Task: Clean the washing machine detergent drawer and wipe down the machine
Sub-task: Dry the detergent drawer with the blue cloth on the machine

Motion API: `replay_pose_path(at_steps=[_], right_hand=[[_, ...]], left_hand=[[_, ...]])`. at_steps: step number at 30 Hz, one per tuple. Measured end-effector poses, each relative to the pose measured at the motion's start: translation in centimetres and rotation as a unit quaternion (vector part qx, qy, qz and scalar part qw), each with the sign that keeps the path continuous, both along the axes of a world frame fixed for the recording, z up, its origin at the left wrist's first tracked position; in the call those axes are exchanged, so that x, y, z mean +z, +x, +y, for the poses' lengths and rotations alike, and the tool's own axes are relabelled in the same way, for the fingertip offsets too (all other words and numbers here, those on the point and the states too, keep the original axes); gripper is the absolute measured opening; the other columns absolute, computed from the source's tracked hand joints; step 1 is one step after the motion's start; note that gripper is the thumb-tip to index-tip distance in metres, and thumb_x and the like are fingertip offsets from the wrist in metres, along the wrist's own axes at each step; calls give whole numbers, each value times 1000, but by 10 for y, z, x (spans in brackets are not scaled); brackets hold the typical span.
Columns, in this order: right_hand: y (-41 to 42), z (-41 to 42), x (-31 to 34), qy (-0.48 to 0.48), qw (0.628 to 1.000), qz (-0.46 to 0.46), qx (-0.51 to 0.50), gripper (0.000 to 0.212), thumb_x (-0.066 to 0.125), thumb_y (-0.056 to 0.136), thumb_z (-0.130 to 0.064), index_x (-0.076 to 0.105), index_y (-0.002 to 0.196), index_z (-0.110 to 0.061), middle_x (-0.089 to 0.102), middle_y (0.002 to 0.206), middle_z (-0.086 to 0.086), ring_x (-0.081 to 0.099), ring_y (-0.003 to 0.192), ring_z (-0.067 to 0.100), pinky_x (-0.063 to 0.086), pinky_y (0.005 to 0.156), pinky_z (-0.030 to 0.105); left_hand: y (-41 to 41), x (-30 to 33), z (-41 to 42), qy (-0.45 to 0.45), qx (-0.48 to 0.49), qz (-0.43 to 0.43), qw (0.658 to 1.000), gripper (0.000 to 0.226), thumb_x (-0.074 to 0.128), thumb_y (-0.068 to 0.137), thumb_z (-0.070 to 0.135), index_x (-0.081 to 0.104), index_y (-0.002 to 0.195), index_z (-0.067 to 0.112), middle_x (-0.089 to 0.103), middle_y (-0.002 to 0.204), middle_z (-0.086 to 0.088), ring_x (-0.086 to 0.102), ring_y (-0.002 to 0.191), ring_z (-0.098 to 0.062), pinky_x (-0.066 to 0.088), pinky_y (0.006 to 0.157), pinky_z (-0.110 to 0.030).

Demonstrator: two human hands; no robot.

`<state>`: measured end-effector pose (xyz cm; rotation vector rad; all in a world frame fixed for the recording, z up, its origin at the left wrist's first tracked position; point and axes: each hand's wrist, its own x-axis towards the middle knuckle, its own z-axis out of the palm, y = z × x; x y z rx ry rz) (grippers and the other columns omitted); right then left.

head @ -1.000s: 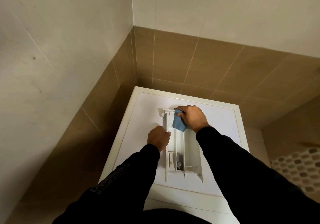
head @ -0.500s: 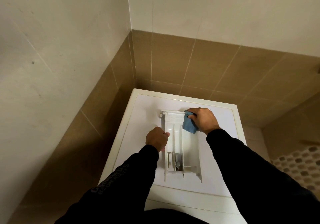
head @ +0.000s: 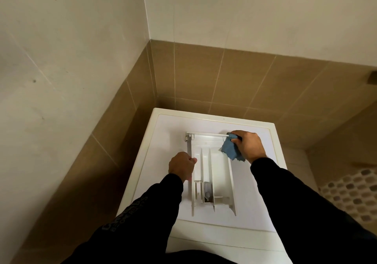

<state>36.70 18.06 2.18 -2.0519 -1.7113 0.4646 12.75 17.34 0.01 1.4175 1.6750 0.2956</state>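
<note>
Your right hand (head: pixel 249 146) pinches the crumpled blue cloth (head: pixel 231 150) at the far right corner of the white plastic detergent drawer (head: pixel 212 174), which lies atop the white washing machine (head: pixel 163 141). Your left hand (head: pixel 181 166) grips its left wall. Sleeve lettering is unreadable.

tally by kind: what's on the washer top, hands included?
Hands: 2, left hand, right hand
Detergent drawer: 1
Blue cloth: 1
Total: 4, all on the washing machine top
</note>
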Motion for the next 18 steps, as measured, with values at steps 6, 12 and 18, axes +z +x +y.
replay_pose_path(at_steps=[6,12,18], right_hand=[[4,-15,-11,-1,985,72,-159,21,60,92,-13,71,109,-7,72,104,14,63,95,34,43,81,27],[-9,-51,4,45,930,216,-295,27,66,90,-15,55,113,-8,65,106,11,59,90,26,49,71,22],[-72,-42,22,201,975,74,-65,26,61,74,5,60,97,-8,59,100,9,53,93,23,44,80,31]], left_hand=[[-1,4,-7,-17,30,-53,998,26,61,92,32,65,89,6,68,74,-9,72,67,-31,62,69,-41],[-4,-1,-15,6,40,-34,999,31,56,92,43,65,90,13,70,75,-5,70,68,-22,62,66,-37],[-5,-5,-18,23,42,-23,999,17,60,85,42,56,87,26,70,88,2,68,82,-22,60,77,-40]])
